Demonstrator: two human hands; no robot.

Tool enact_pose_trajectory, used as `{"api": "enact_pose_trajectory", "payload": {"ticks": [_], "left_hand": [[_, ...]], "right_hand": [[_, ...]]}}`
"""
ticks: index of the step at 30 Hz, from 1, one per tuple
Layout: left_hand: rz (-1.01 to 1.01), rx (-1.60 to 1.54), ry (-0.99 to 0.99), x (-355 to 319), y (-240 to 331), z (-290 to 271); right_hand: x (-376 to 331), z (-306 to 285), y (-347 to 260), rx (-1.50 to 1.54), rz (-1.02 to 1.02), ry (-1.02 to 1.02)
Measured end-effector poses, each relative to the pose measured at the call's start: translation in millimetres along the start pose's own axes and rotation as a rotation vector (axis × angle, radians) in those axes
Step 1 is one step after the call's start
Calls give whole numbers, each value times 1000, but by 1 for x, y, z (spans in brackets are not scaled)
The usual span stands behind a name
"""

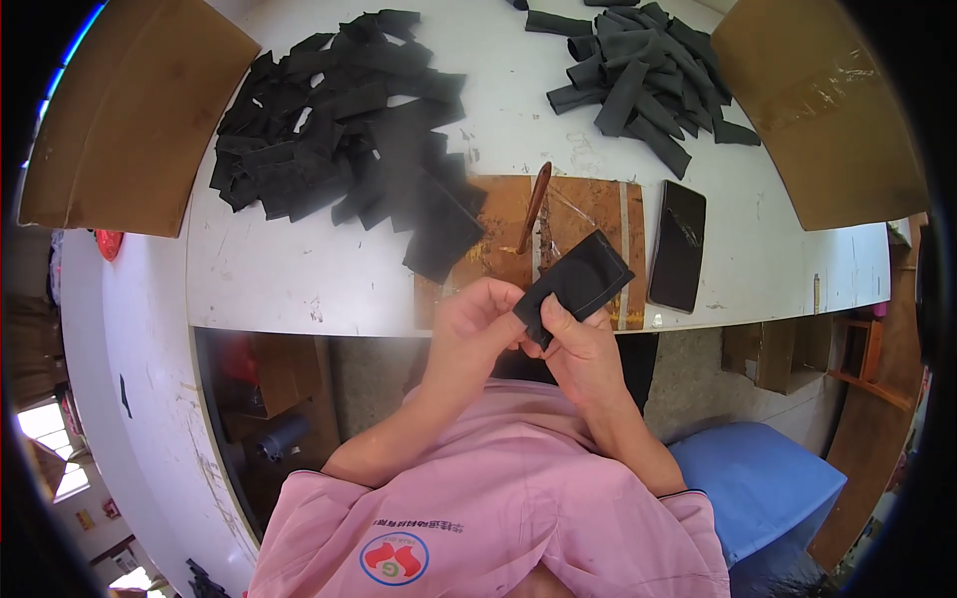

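Note:
A flat black fabric piece with a stitched edge is held between my two hands, just over the table's front edge. My left hand pinches its near left end between thumb and fingers. My right hand grips it from below, the thumb pressed on its face. Beyond the hands lies a worn brown board with tape strips across it. On that board rests a slim reddish-brown handled tool; its working end is hard to make out.
A big pile of black fabric pieces spreads at the far left; a pile of rolled black tubes sits far right. Brown cardboard boxes flank the table, the other at right. A black phone lies beside the board. A blue-covered seat stands lower right.

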State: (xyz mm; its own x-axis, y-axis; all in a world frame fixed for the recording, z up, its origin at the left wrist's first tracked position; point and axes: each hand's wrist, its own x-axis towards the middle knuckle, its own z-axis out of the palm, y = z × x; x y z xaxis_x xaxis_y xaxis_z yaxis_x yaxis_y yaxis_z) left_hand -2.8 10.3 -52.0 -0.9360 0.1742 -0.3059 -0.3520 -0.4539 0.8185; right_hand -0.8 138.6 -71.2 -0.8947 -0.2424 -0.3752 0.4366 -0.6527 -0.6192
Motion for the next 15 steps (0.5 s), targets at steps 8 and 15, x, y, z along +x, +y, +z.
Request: {"api": "enact_pose_trajectory", "payload": {"ticks": [8,15], "left_hand": [[290,530,117,-7,4,-13],[800,1006,164,-5,-4,4]], "right_hand": [[-17,-8,-38,-1463,-235,283],[-7,14,-22,-1293,-825,-40]]}}
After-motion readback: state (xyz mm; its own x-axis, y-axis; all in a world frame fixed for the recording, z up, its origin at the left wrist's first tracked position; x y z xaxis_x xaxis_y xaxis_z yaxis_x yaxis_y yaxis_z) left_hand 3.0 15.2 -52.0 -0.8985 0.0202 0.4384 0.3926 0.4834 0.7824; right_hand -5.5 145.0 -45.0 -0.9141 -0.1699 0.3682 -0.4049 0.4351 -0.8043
